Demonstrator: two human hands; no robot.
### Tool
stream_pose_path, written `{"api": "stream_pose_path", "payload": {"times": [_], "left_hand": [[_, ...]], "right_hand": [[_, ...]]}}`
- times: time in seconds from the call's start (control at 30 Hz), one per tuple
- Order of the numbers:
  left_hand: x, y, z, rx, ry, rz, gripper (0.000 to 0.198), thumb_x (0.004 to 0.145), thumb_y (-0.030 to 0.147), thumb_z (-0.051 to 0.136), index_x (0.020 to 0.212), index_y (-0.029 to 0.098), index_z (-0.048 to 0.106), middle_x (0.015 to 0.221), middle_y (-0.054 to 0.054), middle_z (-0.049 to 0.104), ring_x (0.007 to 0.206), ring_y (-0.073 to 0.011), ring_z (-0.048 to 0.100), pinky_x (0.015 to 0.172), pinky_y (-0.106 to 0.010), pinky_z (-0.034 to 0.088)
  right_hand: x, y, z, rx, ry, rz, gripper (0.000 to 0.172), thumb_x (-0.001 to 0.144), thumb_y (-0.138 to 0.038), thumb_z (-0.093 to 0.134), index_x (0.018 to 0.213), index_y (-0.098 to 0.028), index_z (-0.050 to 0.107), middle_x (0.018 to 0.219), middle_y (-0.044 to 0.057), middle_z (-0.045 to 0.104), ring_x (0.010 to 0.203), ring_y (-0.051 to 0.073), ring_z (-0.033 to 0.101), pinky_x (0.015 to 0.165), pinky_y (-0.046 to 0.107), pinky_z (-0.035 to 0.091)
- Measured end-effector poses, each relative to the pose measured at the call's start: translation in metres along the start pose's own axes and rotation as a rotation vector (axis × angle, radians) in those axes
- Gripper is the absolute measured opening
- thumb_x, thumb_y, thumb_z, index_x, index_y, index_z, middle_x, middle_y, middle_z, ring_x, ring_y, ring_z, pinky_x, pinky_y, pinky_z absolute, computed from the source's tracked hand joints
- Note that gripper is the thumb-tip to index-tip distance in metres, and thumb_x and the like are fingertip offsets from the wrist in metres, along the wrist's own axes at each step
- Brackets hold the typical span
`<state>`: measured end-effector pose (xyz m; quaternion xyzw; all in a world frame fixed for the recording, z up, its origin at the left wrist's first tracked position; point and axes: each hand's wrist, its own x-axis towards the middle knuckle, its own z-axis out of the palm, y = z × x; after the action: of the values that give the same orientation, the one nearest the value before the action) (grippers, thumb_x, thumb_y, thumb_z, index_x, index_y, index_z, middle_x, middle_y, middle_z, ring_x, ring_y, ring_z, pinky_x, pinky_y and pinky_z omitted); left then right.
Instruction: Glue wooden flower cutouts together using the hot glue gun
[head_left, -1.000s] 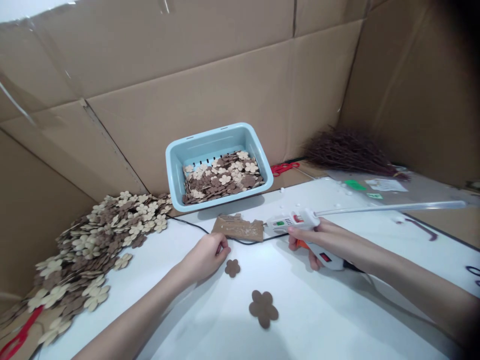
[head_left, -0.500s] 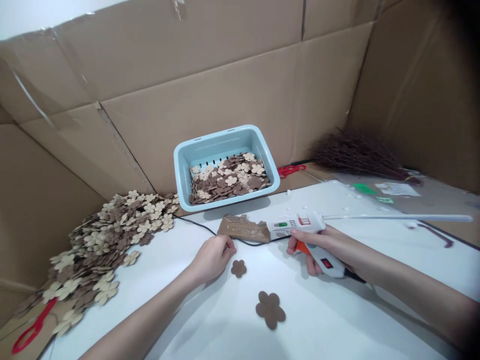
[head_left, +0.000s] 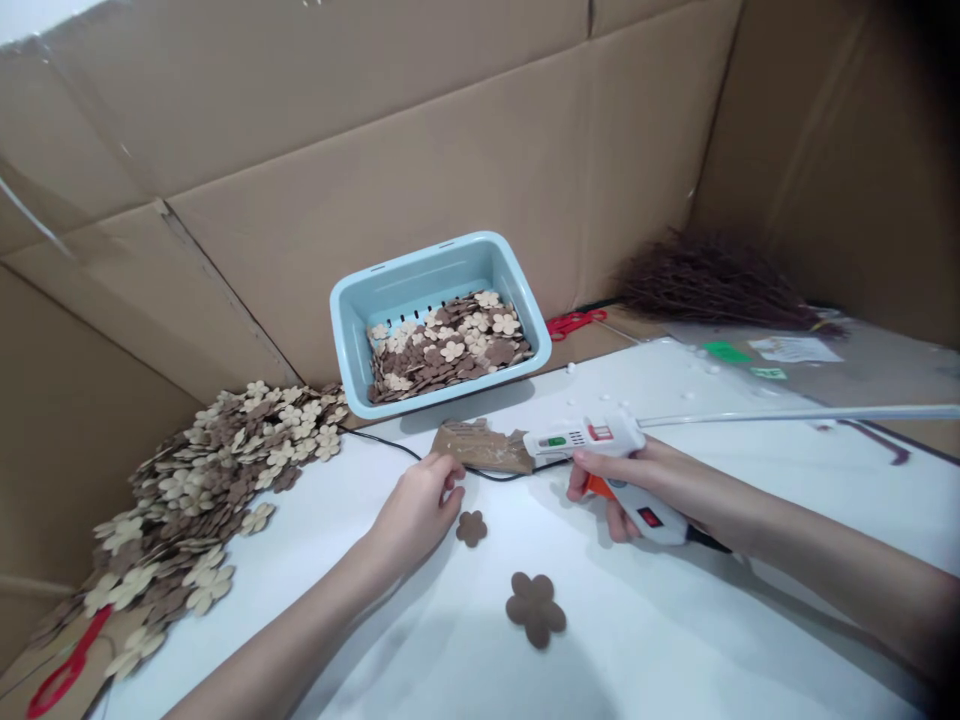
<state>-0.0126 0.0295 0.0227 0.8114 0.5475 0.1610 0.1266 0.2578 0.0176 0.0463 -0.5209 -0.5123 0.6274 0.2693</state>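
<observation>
My right hand (head_left: 611,490) grips a white hot glue gun (head_left: 585,440) with an orange trigger, a finger on the trigger. A long clear glue stick (head_left: 795,413) juts from its back. The nozzle end points left, over a torn piece of brown cardboard (head_left: 484,447) streaked with glue. Beside the cardboard's near left edge, my left hand (head_left: 427,500) rests with curled fingers, thumb and forefinger slightly apart, nothing visible between them. Just right of it lies a small brown flower cutout (head_left: 472,528). A larger brown flower cutout (head_left: 535,610) lies nearer to me.
A light-blue basket (head_left: 442,403) of flower cutouts stands behind the cardboard. Left is a heap of beige and brown flower cutouts (head_left: 217,480), with a red-handled tool (head_left: 71,665) near it. Red scissors (head_left: 574,323) and dark twigs (head_left: 712,285) lie at the back. A black cable crosses the table.
My left thumb and forefinger have parted slightly beside the cardboard. The view has shifted a little; the glue gun stays over the cardboard in my right hand, and both loose flowers lie still.
</observation>
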Motion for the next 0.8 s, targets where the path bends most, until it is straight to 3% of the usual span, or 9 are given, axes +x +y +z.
{"api": "stream_pose_path", "payload": {"times": [0.07, 0.3, 0.5, 0.63, 0.8], "left_hand": [[0.0013, 0.0015, 0.0002, -0.003, -0.006, 0.024, 0.020, 0.080, 0.016, 0.051, 0.096, 0.019, 0.063, 0.093, -0.005, 0.062, 0.071, -0.0157, 0.058, 0.062, -0.025, 0.043], [0.0043, 0.0067, 0.0073, -0.076, 0.078, -0.114, 0.014, 0.081, 0.023, 0.053, 0.079, 0.019, 0.066, 0.082, -0.004, 0.065, 0.072, -0.0172, 0.059, 0.064, -0.026, 0.043], [0.0023, 0.0073, 0.0071, -0.066, 0.038, -0.198, 0.015, 0.083, 0.020, 0.047, 0.078, 0.020, 0.062, 0.079, -0.003, 0.066, 0.067, -0.0173, 0.058, 0.060, -0.026, 0.040], [0.0042, 0.0033, 0.0019, -0.118, -0.016, -0.136, 0.011, 0.080, 0.019, 0.051, 0.078, 0.019, 0.062, 0.078, -0.002, 0.065, 0.068, -0.0168, 0.058, 0.061, -0.025, 0.040], [0.0052, 0.0001, 0.0017, -0.070, -0.047, -0.062, 0.014, 0.084, 0.017, 0.046, 0.073, 0.019, 0.055, 0.077, -0.002, 0.063, 0.070, -0.0172, 0.056, 0.063, -0.026, 0.039]], "right_hand": [[0.0006, -0.0003, 0.0002, 0.005, 0.002, -0.014, 0.038, 0.083, -0.051, 0.058, 0.071, -0.016, 0.066, 0.044, 0.001, 0.062, 0.038, 0.010, 0.055, 0.039, 0.018, 0.037], [0.0031, 0.0033, -0.0015, 0.034, -0.009, -0.043, 0.033, 0.082, -0.046, 0.060, 0.073, -0.015, 0.066, 0.083, 0.007, 0.072, 0.041, 0.009, 0.059, 0.037, 0.020, 0.042], [0.0019, 0.0016, -0.0002, 0.023, 0.000, -0.026, 0.035, 0.080, -0.048, 0.062, 0.070, -0.015, 0.067, 0.081, 0.007, 0.072, 0.040, 0.008, 0.059, 0.038, 0.018, 0.042], [0.0016, 0.0013, -0.0005, 0.028, -0.011, -0.036, 0.034, 0.081, -0.047, 0.061, 0.072, -0.015, 0.067, 0.084, 0.007, 0.071, 0.041, 0.008, 0.060, 0.038, 0.018, 0.042], [0.0021, 0.0022, -0.0020, 0.009, -0.005, -0.021, 0.035, 0.083, -0.046, 0.059, 0.071, -0.015, 0.067, 0.073, 0.006, 0.072, 0.040, 0.008, 0.058, 0.039, 0.017, 0.042]]}}
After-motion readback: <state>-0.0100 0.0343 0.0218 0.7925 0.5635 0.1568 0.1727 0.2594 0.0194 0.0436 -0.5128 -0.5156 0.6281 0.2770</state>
